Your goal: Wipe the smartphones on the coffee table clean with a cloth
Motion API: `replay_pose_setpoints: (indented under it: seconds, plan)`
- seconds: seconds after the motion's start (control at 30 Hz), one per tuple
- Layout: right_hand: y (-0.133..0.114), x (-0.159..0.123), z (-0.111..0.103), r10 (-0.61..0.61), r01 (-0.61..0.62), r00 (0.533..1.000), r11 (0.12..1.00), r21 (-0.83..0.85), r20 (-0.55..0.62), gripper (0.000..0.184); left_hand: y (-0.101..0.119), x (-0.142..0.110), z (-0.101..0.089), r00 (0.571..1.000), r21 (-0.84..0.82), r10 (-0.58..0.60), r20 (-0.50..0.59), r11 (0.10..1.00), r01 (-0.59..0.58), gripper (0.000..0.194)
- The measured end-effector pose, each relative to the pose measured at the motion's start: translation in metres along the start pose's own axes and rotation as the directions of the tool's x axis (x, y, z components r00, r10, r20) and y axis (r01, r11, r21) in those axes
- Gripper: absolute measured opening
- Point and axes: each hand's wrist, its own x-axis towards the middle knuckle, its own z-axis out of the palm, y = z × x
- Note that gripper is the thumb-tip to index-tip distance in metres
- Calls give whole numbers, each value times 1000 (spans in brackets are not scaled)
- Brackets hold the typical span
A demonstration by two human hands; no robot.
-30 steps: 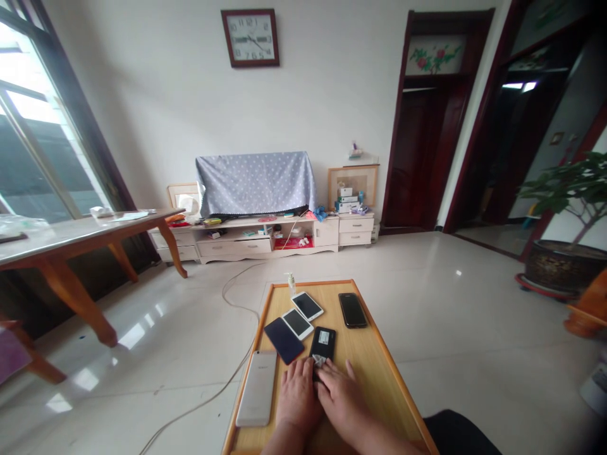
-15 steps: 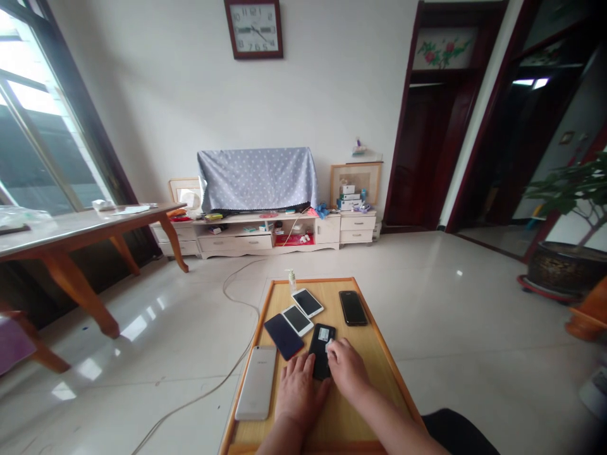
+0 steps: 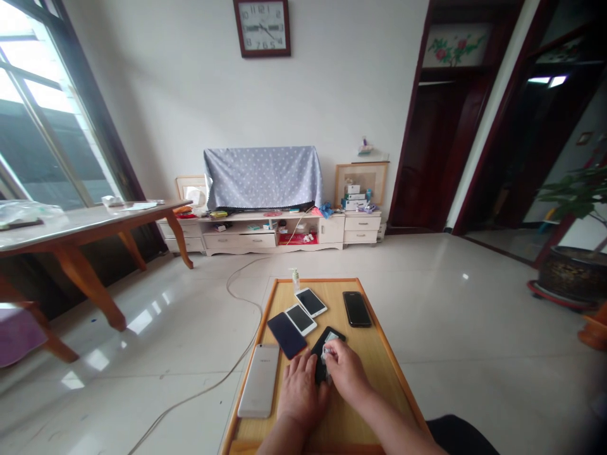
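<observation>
A black phone (image 3: 337, 332) lies on the small wooden table, its top end tilted to the right and much of it covered by my hands. My left hand (image 3: 300, 387) holds the phone along its left side, fingers at the edge and thumb near the bottom. Over the phone's right side, my right hand (image 3: 347, 366) pinches a small crumpled white wipe (image 3: 325, 352) against its surface. Just left of my hands are a dark blue phone (image 3: 286, 336) and a silver phone (image 3: 258, 382) lying back up. Two white phones (image 3: 300, 320) (image 3: 312, 303) lie further up.
Another black phone (image 3: 356, 309) rests near the right edge of the wooden table (image 3: 379, 404). A pump bottle (image 3: 296, 280) stands at its far left corner. A cable (image 3: 227, 379) runs across the floor on the left. Beyond is a low TV cabinet (image 3: 239, 241).
The black phone has turned so its top leans further right. My right hand with the wipe has shifted slightly over it. The whole view has swung a little left.
</observation>
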Motion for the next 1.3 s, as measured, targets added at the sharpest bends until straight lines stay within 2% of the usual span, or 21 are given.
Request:
replay_pose_setpoints:
  seconds: [0.17, 0.27, 0.37, 0.53, 0.67, 0.77, 0.87, 0.93, 1.03, 1.13, 1.3]
  plan:
    - [3, 4, 1, 22, -22, 1000, 999, -44, -7, 18, 7, -2, -7, 999, 13, -32, -20, 999, 32, 62]
    - [3, 9, -3, 12, -14, 1000, 996, -92, -22, 23, 14, -4, -14, 998, 33, -43, -40, 998, 44, 58]
    - [-3, 6, 0, -47, 46, 999, 992, -119, -5, 33, 15, -5, -15, 997, 26, -40, -68, 999, 42, 55]
    - [-7, -21, 8, -172, 185, 979, 975, -123, 107, 44, 0, -1, 1, 994, -17, -43, -100, 999, 42, 58]
    - [2, -27, -3, -229, 263, 944, 957, -121, 238, 48, -4, 0, 7, 992, -16, -60, -107, 998, 59, 63]
    - [3, -15, -13, -178, 222, 952, 961, -164, 247, 51, -2, 0, 4, 993, -18, -66, -101, 998, 64, 68]
    - [-10, -9, -14, -112, 158, 968, 967, -198, 225, 55, -1, -1, 0, 993, -38, -75, -95, 997, 71, 72]
    - [-22, -13, -7, -136, 176, 959, 973, -150, 248, 57, -4, -2, 0, 995, -54, -63, -82, 997, 58, 69]
    - [-30, -24, 4, -211, 219, 930, 976, 9, 301, 56, -8, -3, 0, 997, -68, -59, -54, 996, 55, 65]
    - [-18, -24, 9, -227, 219, 925, 974, 61, 304, 54, -8, -6, -2, 995, -90, -81, -63, 993, 75, 64]
    - [4, -1, 14, -97, 119, 981, 985, -126, 167, 57, -5, -11, -9, 994, -127, -56, -96, 991, 44, 60]
